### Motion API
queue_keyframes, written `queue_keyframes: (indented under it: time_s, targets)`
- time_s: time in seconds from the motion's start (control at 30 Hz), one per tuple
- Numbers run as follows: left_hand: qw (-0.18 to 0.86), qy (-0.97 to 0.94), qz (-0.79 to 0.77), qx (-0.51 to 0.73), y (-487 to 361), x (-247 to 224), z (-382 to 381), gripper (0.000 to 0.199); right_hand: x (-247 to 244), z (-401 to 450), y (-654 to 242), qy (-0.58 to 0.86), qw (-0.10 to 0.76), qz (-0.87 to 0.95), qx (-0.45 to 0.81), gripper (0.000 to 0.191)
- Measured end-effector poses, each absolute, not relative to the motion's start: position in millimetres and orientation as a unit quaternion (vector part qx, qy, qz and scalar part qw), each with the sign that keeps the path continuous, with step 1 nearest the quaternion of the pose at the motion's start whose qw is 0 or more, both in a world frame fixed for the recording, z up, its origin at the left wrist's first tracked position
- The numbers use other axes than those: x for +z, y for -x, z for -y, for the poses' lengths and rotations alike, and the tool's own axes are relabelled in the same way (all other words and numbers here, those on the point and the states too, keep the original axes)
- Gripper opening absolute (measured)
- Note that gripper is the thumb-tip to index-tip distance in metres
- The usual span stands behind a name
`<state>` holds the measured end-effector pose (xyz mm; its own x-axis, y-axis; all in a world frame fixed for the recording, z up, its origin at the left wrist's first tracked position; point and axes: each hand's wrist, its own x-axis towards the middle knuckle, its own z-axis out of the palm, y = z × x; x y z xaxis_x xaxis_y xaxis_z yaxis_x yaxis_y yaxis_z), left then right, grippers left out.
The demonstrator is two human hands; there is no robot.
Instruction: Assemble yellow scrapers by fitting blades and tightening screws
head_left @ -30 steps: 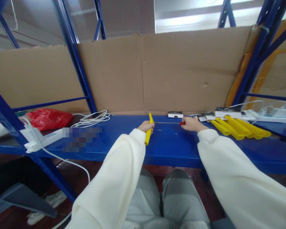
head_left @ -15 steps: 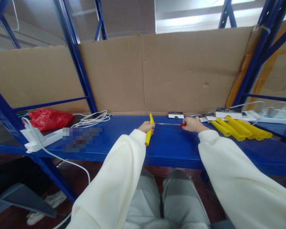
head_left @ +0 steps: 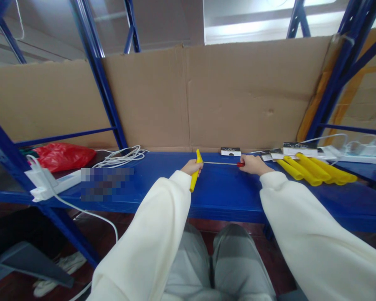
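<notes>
Above the middle of the blue bench, my left hand (head_left: 191,167) is closed around a yellow tube-shaped piece (head_left: 194,180), which stands tilted with its narrow end pointing away. My right hand (head_left: 253,164) grips the red handle of a screwdriver (head_left: 221,163). The long thin metal shaft runs leftward to the side of the yellow piece. Whether its tip sits in the piece or only touches it is too small to tell. Several more yellow tube-shaped pieces (head_left: 316,170) lie side by side to the right of my right hand.
A small black-and-white box (head_left: 230,151) stands against the cardboard wall (head_left: 238,96). Another box (head_left: 300,148) lies behind the yellow pieces. On the left are a red plastic bag (head_left: 65,156), a coiled white cable (head_left: 122,158) and a white power strip (head_left: 62,184). Blue posts (head_left: 108,92) frame the bench.
Both hands keep their hold on the yellow piece and the screwdriver in nearly the same place. The view has shifted very slightly.
</notes>
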<state>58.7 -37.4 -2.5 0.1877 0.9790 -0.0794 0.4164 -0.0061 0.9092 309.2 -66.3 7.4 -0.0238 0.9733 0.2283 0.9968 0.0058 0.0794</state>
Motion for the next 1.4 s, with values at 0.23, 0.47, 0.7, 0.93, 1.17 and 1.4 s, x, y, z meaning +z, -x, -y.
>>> queue_keyframes:
  time_s: [0.23, 0.47, 0.7, 0.93, 1.17, 1.4]
  targets:
    - [0.425, -0.634, -0.558, 0.325, -60, -2, 37, 0.020, 5, 65, -310, 0.697, 0.062, 0.706, -0.110, 0.023]
    - [0.425, -0.634, -0.556, 0.329, -60, -3, 37, 0.018, 5, 64, -311, 0.695, 0.046, 0.709, -0.108, 0.020]
    - [0.425, -0.629, -0.559, 0.333, -60, -4, 36, 0.020, 5, 64, -313, 0.706, 0.063, 0.695, -0.122, 0.022]
    - [0.411, -0.606, -0.577, 0.361, -59, -3, 36, 0.019, 1, 55, -330, 0.678, 0.067, 0.731, -0.042, 0.024]
    - [0.420, -0.629, -0.543, 0.365, -60, -1, 37, 0.016, -6, 51, -313, 0.632, 0.079, 0.771, -0.006, 0.024]
    - [0.436, -0.653, -0.524, 0.329, -64, 0, 42, 0.017, -11, 47, -278, 0.607, 0.131, 0.783, -0.044, 0.040]
